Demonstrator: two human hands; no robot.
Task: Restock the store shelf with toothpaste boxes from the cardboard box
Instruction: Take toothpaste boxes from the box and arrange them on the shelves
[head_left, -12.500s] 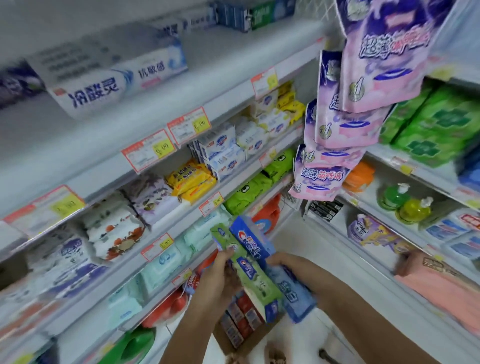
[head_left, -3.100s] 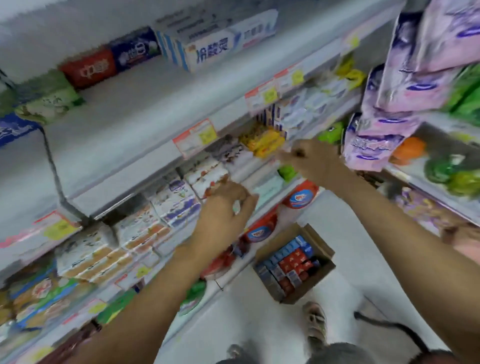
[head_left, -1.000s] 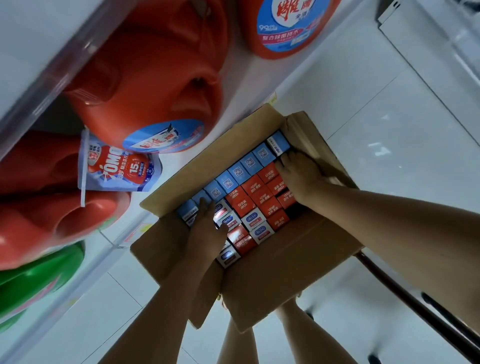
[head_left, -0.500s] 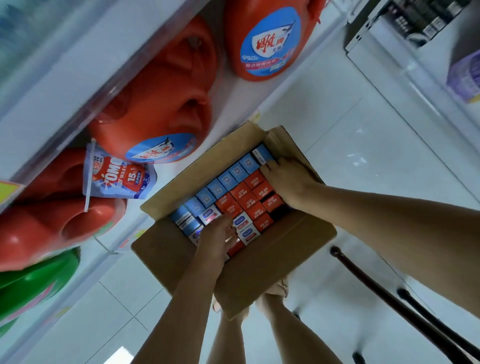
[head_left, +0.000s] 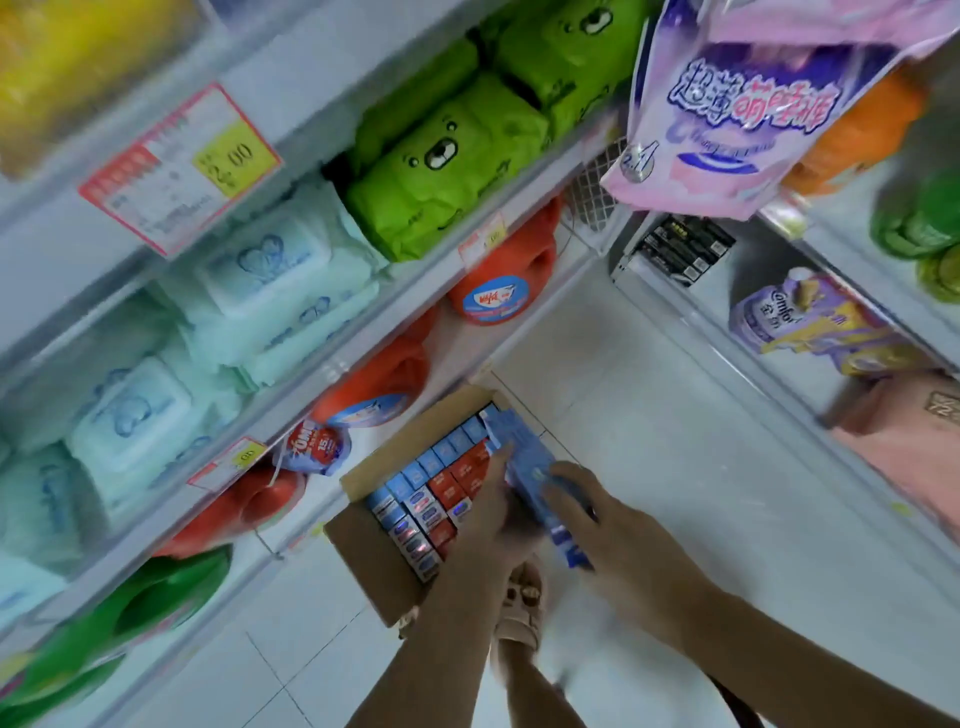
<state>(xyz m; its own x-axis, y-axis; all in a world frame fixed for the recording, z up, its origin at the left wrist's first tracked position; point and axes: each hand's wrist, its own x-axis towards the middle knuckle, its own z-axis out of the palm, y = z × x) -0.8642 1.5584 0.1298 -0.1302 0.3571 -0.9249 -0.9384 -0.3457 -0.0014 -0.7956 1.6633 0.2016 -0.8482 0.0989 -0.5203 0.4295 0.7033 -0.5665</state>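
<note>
A cardboard box (head_left: 363, 561) stands open on the floor below the shelves, packed with upright blue and red toothpaste boxes (head_left: 431, 488). Above its right side I hold long blue toothpaste boxes (head_left: 524, 457) between both hands. My right hand (head_left: 597, 519) grips them from the right, fingers curled over their lower end. My left hand (head_left: 498, 519) holds them from the left, thumb side against them. The frame is blurred, so I cannot tell how many boxes are in the bundle.
Store shelves (head_left: 332, 364) on the left carry wet-wipe packs (head_left: 270, 291), green packs (head_left: 447, 161) and red detergent jugs (head_left: 493, 291). A pink hanging pack (head_left: 737, 104) dangles at upper right. A second shelf unit (head_left: 779, 364) runs along the right. My sandalled foot (head_left: 519, 608) stands beside the box.
Both hands were down in the cardboard box; they have now risen out of it holding blue toothpaste boxes. The view has tilted up, showing more of the shelves.
</note>
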